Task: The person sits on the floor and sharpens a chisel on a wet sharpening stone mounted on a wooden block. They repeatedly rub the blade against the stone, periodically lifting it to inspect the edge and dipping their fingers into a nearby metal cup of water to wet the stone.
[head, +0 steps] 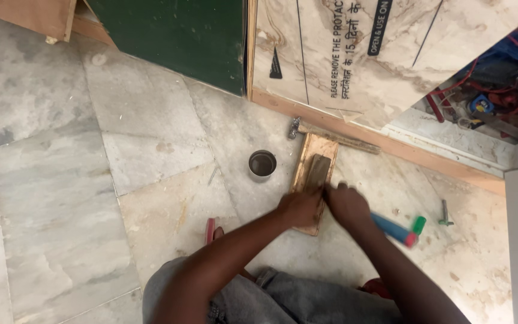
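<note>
A tan wooden board [309,157] lies on the marble floor with a dark oblong stone [318,170] set in its top. Both my hands meet at the stone's near end. My right hand [346,204] grips a tool with a blue handle [391,228] that has a red and green butt end; the handle sticks out to the right behind my wrist. My left hand [299,207] is curled over the board's near half, pressed against the right hand at the tool's front. The tool's working end is hidden under my hands.
A small steel cup [262,164] stands left of the board. A hammer [331,135] lies behind it along a wooden plinth. A small metal tool [445,213] lies to the right, a red slipper [210,230] to the left. Marble-patterned panels and a green board lean behind.
</note>
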